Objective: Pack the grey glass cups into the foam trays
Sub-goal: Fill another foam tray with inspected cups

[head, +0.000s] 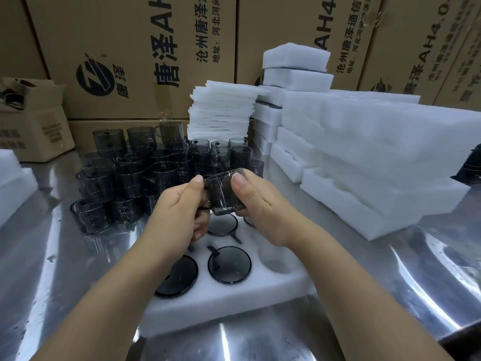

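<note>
- Left hand (179, 212) and right hand (257, 204) both grip one grey cup (223, 196), tilted, over the foam tray (234, 293).
- Free pocket (276, 261) waits below, on the right hand's side.

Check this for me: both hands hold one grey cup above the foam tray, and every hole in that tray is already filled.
Wrong on the holes. The left hand and right hand do hold one grey cup above the foam tray, but the tray is not full: the head view shows its near right hole empty.
</note>
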